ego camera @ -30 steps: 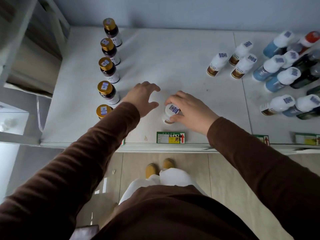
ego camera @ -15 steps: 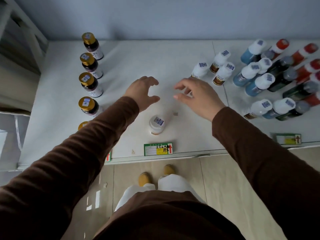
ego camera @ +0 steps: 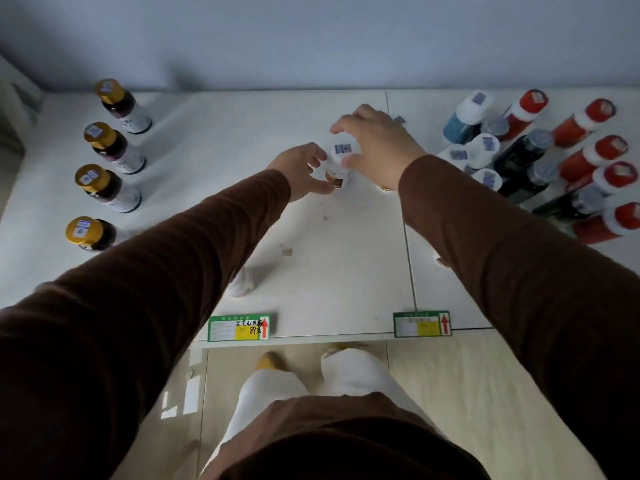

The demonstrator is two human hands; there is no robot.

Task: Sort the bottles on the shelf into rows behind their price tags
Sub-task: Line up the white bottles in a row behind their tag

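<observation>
A small white-capped bottle with a brown base (ego camera: 338, 164) stands mid-shelf. My right hand (ego camera: 377, 143) curls over its cap from the right, and my left hand (ego camera: 301, 169) pinches its lower body from the left. Another white-capped bottle (ego camera: 242, 284) stands behind the middle price tag (ego camera: 239, 327), partly hidden by my left sleeve. A row of gold-capped dark bottles (ego camera: 100, 183) runs along the shelf's left side. A second price tag (ego camera: 421, 323) sits on the front edge further right.
A dense cluster of blue, black and red bottles with white or red caps (ego camera: 540, 157) fills the shelf's right side. The white shelf (ego camera: 332, 271) ends at a grey back wall. Below the front edge are floor tiles and my feet.
Both hands left the bottle placed behind the middle price tag, reached further back and right, and closed round another white-capped bottle. The camera view shifted right.
</observation>
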